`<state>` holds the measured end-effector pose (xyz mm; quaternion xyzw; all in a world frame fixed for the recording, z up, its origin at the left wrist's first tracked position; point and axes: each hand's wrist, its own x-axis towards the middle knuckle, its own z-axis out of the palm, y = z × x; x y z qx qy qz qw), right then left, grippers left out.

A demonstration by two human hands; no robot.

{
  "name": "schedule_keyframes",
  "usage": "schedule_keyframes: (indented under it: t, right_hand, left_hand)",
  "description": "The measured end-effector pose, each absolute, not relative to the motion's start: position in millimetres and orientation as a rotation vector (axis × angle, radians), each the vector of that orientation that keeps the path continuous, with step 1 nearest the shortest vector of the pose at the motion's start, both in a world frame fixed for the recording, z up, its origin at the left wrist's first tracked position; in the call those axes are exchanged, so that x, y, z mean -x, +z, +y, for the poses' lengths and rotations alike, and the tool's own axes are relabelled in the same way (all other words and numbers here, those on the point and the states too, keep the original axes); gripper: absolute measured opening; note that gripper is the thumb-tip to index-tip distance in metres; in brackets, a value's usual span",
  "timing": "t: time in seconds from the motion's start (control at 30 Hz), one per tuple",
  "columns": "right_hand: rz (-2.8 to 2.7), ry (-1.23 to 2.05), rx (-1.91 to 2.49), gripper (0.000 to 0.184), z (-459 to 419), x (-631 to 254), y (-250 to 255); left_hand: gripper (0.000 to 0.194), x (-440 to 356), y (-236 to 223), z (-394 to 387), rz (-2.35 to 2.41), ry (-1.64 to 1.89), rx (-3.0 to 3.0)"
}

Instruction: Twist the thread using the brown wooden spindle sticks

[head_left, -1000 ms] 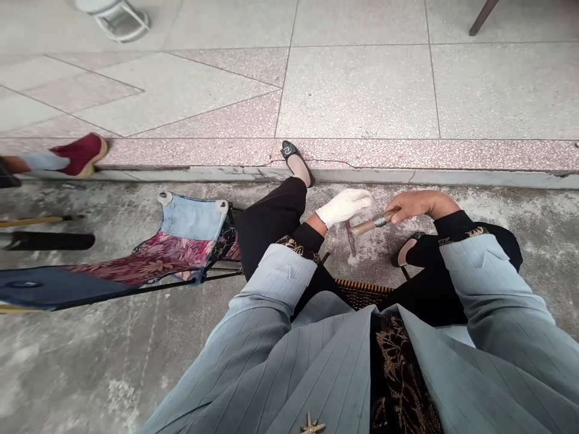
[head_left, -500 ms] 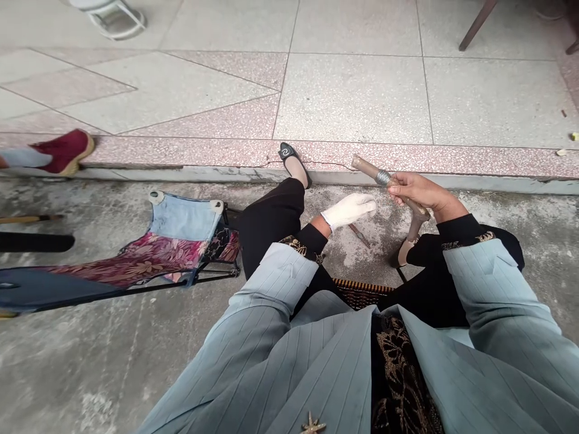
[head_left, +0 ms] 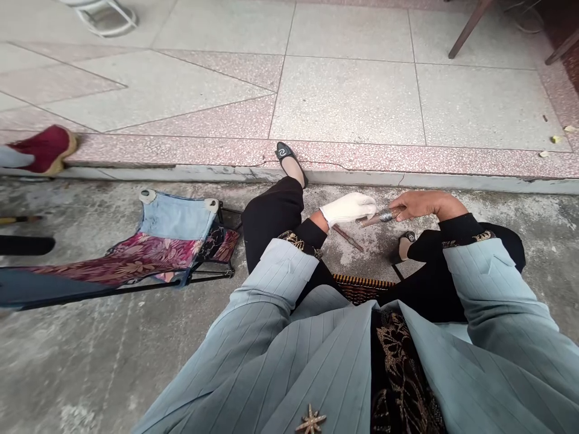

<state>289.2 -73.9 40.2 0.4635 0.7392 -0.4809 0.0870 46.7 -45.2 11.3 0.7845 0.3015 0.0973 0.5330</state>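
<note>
A brown stick (head_left: pixel 371 220), wound with a band of silvery wire (head_left: pixel 386 215), is held above the concrete ground (head_left: pixel 280 361) between the wearer's knees. It is gripped at its outer right part by the bare right hand (head_left: pixel 420 205), whose fingers are closed around it, so that part of its length is hidden. Its other end is pointed to the left and reaches below the fingers of the left hand (head_left: pixel 348 208), which is covered by a white knitted glove. The gloved fingers are bent and drawn together; whether anything is pinched by them, or whether the stick is touched, cannot be told.

Below the glove, a thin reddish-brown rod (head_left: pixel 348 237) is seen lying slantwise. Nearer the body, the edge of a woven seat (head_left: pixel 362 288) is framed by black trousers. A grey-blue pinstriped jacket (head_left: pixel 271 337) is worn, with a star-shaped brooch (head_left: pixel 310 420) pinned on it.

One black shoe (head_left: pixel 289 158) is placed against the edge of the raised tiled floor (head_left: pixel 348 102). To the left, a folding chair (head_left: pixel 149 253) of denim and floral cloth is stood on the concrete. Beyond it, a red shoe (head_left: pixel 45 149) is worn by another person, and a white stool (head_left: pixel 106 15) is partly seen.
</note>
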Motion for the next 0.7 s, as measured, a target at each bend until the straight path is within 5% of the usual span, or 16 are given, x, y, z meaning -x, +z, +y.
schedule_keyframes:
  t: [0.23, 0.7]
  right_hand:
    - [2.076, -2.046, -1.311, 0.043, -74.3, -301.1, 53.2]
    - [1.788, -2.866, -1.509, 0.036, -78.2, -297.4, 45.0]
  left_hand:
    - [0.031, -54.1, 6.6, -43.0, 0.577, 0.473, -1.292]
    - [0.024, -59.9, -3.7, -48.0, 0.553, 0.583, -1.004]
